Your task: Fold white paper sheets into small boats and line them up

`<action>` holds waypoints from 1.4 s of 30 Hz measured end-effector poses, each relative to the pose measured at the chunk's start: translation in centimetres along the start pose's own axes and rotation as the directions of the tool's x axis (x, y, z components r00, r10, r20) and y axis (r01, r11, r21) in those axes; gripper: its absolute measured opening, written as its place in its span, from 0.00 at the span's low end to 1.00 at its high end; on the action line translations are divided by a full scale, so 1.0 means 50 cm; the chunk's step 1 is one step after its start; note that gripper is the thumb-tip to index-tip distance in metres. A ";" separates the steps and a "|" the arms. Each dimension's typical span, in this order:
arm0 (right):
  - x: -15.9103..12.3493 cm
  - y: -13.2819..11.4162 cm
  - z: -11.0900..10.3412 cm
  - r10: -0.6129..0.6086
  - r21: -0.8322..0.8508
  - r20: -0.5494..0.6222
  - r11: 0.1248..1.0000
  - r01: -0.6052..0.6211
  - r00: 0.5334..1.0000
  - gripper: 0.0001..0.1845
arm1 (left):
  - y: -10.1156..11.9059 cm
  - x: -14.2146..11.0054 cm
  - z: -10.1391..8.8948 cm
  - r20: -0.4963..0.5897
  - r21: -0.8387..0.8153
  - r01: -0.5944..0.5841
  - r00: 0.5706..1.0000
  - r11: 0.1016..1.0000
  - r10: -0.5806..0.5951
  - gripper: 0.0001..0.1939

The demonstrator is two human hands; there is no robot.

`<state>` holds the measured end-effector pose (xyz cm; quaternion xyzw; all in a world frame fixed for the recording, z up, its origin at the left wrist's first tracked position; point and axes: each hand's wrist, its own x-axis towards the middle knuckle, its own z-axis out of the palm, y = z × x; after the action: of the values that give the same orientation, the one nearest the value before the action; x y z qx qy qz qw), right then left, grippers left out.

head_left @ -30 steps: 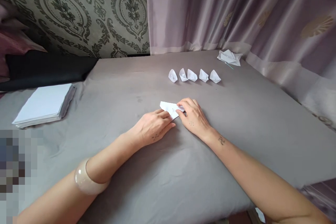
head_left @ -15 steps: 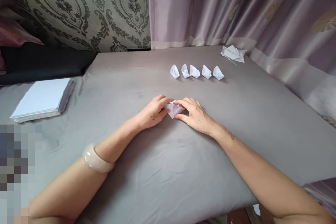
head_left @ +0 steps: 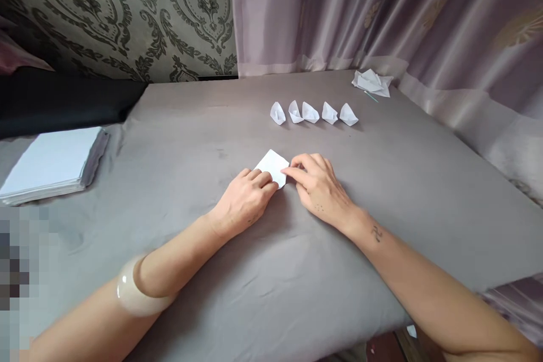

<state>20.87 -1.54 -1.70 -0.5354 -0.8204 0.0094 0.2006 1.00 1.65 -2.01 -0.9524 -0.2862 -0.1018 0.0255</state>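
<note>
A small folded piece of white paper is between my hands near the middle of the cloth-covered surface. My left hand has its fingers curled over the paper's lower left part, hiding that side. At the paper's right edge, the thumb and index finger of my right hand pinch the corner. Beyond my hands stands a row of several folded white paper boats, among them one at the left end and one at the right end.
A thick stack of white paper lies at the left. Far right, by the curtain, are a pile of folded paper and a thin greenish stick. Black cloth lies at the back left on the grey cloth.
The folded paper has gone from a pointed shape held between both hands to a flatter, roughly diamond shape. My left hand has shifted over it; my right hand now pinches its right corner.
</note>
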 end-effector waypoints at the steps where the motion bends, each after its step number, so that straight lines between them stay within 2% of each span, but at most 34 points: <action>1: -0.006 -0.008 -0.004 0.003 0.022 0.016 1.000 -0.003 1.000 0.22 | 0.001 0.000 0.000 -0.002 -0.012 0.012 1.000 1.000 -0.013 0.17; 5: -0.022 -0.022 -0.006 0.009 0.080 0.076 0.997 -0.015 0.997 0.20 | 0.003 0.000 0.002 -0.023 -0.156 0.089 0.995 0.984 -0.094 0.18; 7: -0.024 -0.022 -0.003 0.008 0.102 0.093 0.995 -0.018 0.996 0.20 | 0.003 -0.001 0.003 -0.029 -0.259 0.160 0.984 0.952 -0.173 0.17; 10: -0.024 -0.021 0.002 0.020 0.120 0.093 0.992 -0.031 0.996 0.20 | 0.003 0.000 0.001 0.018 -0.415 0.326 0.936 0.850 -0.350 0.15; 13: -0.021 -0.022 0.004 0.069 0.153 0.081 0.985 -0.081 0.994 0.19 | 0.000 0.004 0.001 0.085 -0.466 0.449 0.881 0.763 -0.466 0.15; 19: -0.015 -0.026 0.008 0.159 0.213 0.080 0.962 -0.172 0.984 0.17 | -0.006 0.009 0.006 0.054 -0.454 0.451 0.875 0.768 -0.482 0.14; 25: -0.014 -0.023 0.006 0.175 0.225 0.119 0.954 -0.199 0.977 0.17 | -0.003 0.019 -0.001 0.162 -0.478 0.590 0.787 0.650 -0.596 0.12; 28: -0.018 -0.020 0.002 0.173 0.236 0.118 0.952 -0.197 0.978 0.17 | -0.004 0.020 0.000 0.162 -0.468 0.592 0.787 0.656 -0.595 0.12; 31: -0.024 -0.022 -0.001 0.147 0.205 0.094 0.965 -0.164 0.985 0.19 | -0.006 0.019 0.003 0.163 -0.467 0.586 0.793 0.663 -0.586 0.12; 36: -0.033 -0.031 0.000 0.053 0.048 0.108 0.997 -0.059 0.993 0.25 | -0.008 0.018 0.004 0.178 -0.474 0.595 0.787 0.649 -0.591 0.13; 42: -0.033 -0.039 0.000 -0.008 -0.091 0.140 0.996 0.021 0.990 0.24 | -0.007 0.020 0.004 0.194 -0.480 0.603 0.781 0.637 -0.593 0.13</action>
<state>19.72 -3.84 -1.76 -0.5362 -0.8358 0.0076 0.1178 1.62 2.51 -2.00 -0.7747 -0.5468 -0.1685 -0.2691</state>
